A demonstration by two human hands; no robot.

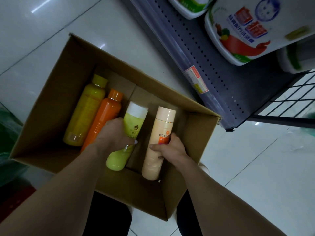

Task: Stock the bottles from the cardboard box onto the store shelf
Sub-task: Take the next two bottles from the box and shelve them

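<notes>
An open cardboard box [56, 86] sits on the floor with several bottles lying inside. From left to right they are a yellow bottle [85, 111], an orange bottle [104, 116], a lime-green bottle with a white cap [131, 121] and a peach bottle [162, 123]. My left hand [114, 135] is wrapped around the middle of the lime-green bottle. My right hand [170, 150] grips the peach bottle near its lower half. The grey perforated store shelf [204, 53] stands to the upper right of the box.
Large white detergent jugs [242, 29] stand on the shelf. A black wire rack [289, 99] is at the right. Glossy white tile floor [51, 23] surrounds the box. Something green and dim [6, 133] lies at the left edge.
</notes>
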